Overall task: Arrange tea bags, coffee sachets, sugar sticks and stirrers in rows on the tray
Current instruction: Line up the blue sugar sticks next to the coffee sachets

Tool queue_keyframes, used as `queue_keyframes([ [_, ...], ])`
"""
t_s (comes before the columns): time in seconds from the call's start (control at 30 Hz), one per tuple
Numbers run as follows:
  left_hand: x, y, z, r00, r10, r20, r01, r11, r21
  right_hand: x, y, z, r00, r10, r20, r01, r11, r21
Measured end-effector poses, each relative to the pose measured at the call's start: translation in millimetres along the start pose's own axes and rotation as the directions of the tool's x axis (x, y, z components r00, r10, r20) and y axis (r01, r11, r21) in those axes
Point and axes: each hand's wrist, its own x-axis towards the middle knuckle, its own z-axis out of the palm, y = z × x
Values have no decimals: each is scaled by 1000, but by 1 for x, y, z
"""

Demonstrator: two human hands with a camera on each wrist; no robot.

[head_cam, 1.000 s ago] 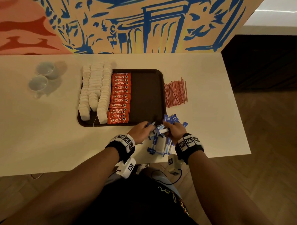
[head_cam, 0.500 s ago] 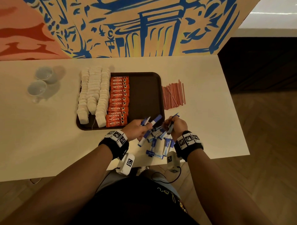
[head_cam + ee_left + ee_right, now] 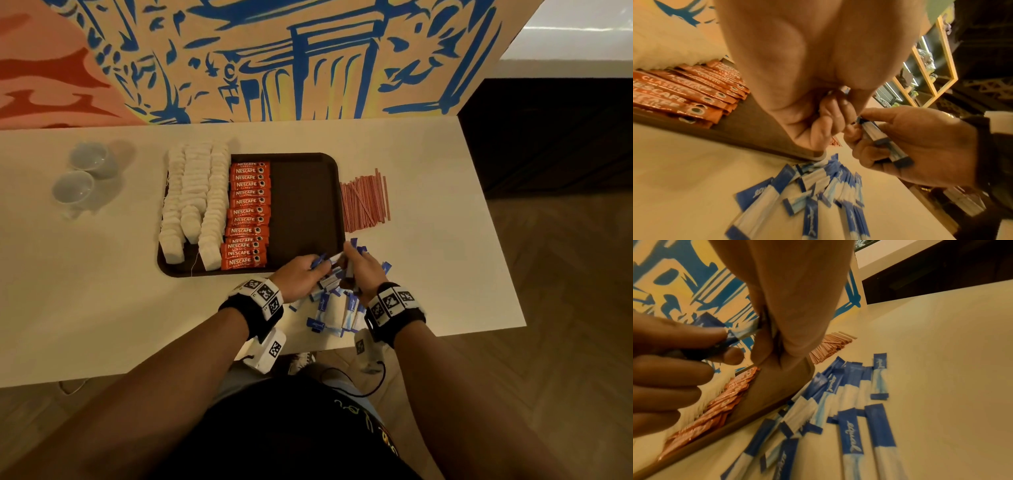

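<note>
A dark brown tray [image 3: 305, 205] holds rows of white tea bags [image 3: 195, 198] on its left side and a column of orange coffee sachets [image 3: 246, 216] beside them; its right half is bare. Red stirrers [image 3: 364, 202] lie on the table right of the tray. Blue-and-white sugar sticks [image 3: 334, 308] lie in a loose pile at the tray's front right corner. My left hand [image 3: 317, 265] grips a few sugar sticks [image 3: 731, 335] above the pile. My right hand [image 3: 349, 263] holds a small bundle of sugar sticks [image 3: 884, 142], its fingertips close to the left hand's.
Two pale cups [image 3: 92, 161] [image 3: 72, 188] stand at the far left of the white table [image 3: 102, 291]. A painted panel [image 3: 274, 58] rises behind the table. The table's front edge runs just below the sugar pile, and its right edge lies past the stirrers.
Both hands have drawn closer together over the sugar pile, each still holding sticks, and now sit at the tray's front right corner.
</note>
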Motion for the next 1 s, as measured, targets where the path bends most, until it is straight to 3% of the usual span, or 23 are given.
queue_keyframes([
  [0.07,0,-6,4,1000,25,1,-25,996,84,-2,6,-3,999,31,31,-30,999,-33],
  [0.17,-1,-11,13,1000,5,31,-7,998,62,-3,13,-2,997,23,79,-16,996,-86],
  [0.37,-3,-10,21,994,89,67,-104,955,276,1,18,-4,972,6,234,45,977,-210],
  [0.47,-4,-8,22,991,112,78,-130,943,306,2,18,-8,973,15,232,34,978,-207],
  [0.53,-4,-11,18,996,74,54,-88,935,343,5,21,-15,986,24,164,7,983,-185],
  [0.6,-2,-21,13,999,15,49,-33,919,393,12,29,-25,999,13,43,-1,963,-269],
  [0.73,-3,-40,15,992,-82,100,14,836,549,18,51,-43,978,-84,-192,-65,750,-658],
  [0.9,-5,-45,36,997,-67,30,15,582,813,10,74,-50,949,7,-316,-237,679,-695],
  [1.0,1,-50,48,998,-48,37,-10,476,879,8,80,-46,943,21,-332,-281,581,-764],
])
